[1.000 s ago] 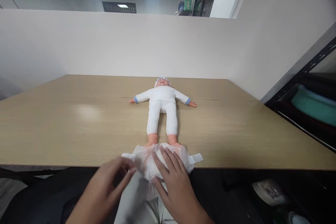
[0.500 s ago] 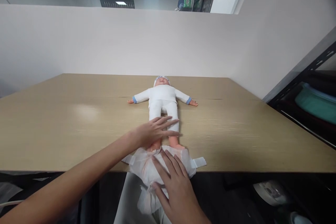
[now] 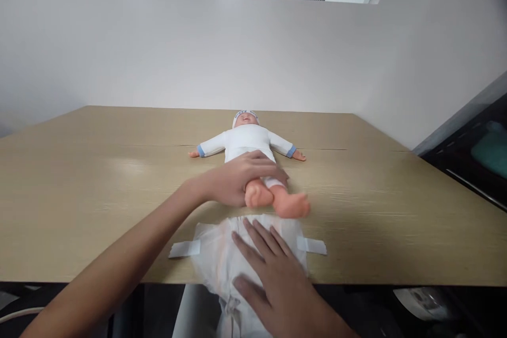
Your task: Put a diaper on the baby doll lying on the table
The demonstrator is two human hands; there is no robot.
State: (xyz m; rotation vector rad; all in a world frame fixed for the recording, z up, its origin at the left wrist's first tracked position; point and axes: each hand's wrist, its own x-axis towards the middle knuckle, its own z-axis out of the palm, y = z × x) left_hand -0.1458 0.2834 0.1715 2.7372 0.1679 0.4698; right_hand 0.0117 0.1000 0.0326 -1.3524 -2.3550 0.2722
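Note:
A baby doll (image 3: pixel 246 138) in a white suit with blue cuffs and a printed cap lies on its back, arms spread, head toward the wall. My left hand (image 3: pixel 249 173) wraps round the doll's lower legs, which are raised off the table with the bare feet toward me. Below the feet an unfolded white diaper (image 3: pixel 222 251) lies across the table's front edge, its side tabs spread left and right and its near part hanging over. Flat on the diaper rests my right hand (image 3: pixel 273 272), fingers stretched out.
The wooden table (image 3: pixel 119 190) reaches back to a white partition wall (image 3: pixel 178 53). At the right stands a dark shelf (image 3: pixel 475 169) with a greenish item in it. Under the table edge a pale round object (image 3: pixel 423 303) shows at the lower right.
My left hand has gone from lying over the legs with fingers spread to gripping them; the legs have come up off the diaper. My right hand stays flat on the diaper.

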